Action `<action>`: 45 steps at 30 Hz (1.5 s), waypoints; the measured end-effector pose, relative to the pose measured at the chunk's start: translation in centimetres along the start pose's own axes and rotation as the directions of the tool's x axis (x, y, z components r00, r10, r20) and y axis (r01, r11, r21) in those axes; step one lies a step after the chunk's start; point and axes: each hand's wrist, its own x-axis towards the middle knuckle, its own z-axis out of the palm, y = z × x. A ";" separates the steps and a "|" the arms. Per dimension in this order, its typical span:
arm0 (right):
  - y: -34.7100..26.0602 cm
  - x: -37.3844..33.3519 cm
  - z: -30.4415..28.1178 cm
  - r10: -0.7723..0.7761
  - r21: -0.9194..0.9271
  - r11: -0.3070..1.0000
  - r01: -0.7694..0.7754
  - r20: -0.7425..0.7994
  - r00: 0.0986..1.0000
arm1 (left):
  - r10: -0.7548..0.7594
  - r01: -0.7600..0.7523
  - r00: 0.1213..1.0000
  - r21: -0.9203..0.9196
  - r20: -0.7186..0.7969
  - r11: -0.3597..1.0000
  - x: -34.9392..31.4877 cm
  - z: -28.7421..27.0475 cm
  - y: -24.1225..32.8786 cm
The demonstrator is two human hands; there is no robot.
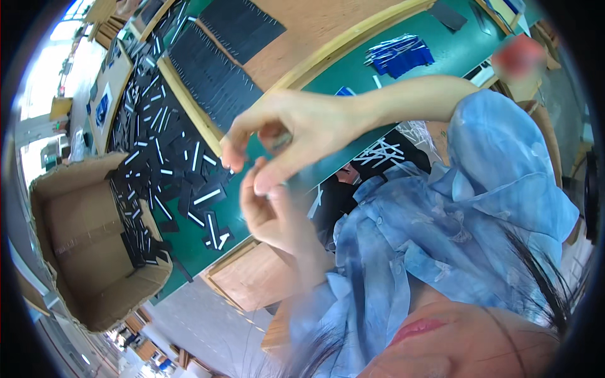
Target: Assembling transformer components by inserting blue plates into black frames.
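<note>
We find the right hand [296, 129] and left hand [271, 211] raised together above the green table [265, 208], fingertips seemingly pinching one small blurred item; black strips [161, 164] lie beyond.

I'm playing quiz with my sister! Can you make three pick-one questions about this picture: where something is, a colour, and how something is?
1. The cardboard box sits: A) far left B) top right C) middle.
2. The table top is: A) red B) green C) white.
3. The upper hand and lower hand are: A) far apart B) flat on the table C) close together.
A, the box fills the left edge; B, green shows beside the black strips; C, their fingertips nearly meet.
</note>
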 end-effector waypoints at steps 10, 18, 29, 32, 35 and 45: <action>-1.0 -4.4 -1.8 -0.268 -0.938 0.145 0.315 0.269 0.925 | -0.081 0.061 0.996 0.324 0.048 0.944 -0.2 2.6 2.6; 0.0 -3.2 -3.1 -0.539 -0.902 0.026 0.431 0.351 0.766 | -0.339 0.339 0.930 0.025 0.139 0.940 0.1 2.9 2.9; 3.0 -10.2 -6.5 -0.038 -0.755 0.626 0.197 0.222 0.974 | -0.165 0.162 0.986 -0.112 -0.020 0.980 1.6 -1.3 -1.0; 3.1 -9.5 -8.2 0.014 -0.798 0.602 -0.005 0.004 1.000 | -0.159 0.156 0.986 -0.063 -0.053 0.986 1.5 -1.3 -1.1; 3.2 -9.4 -8.7 0.000 -0.829 0.552 -0.083 -0.100 0.995 | -0.177 0.171 0.981 -0.070 -0.077 0.983 1.2 -1.1 -1.0; 3.6 -9.2 -8.0 -0.028 -0.844 0.532 -0.074 -0.105 0.994 | -0.246 0.213 0.934 0.147 0.258 0.966 -0.1 -0.1 -0.3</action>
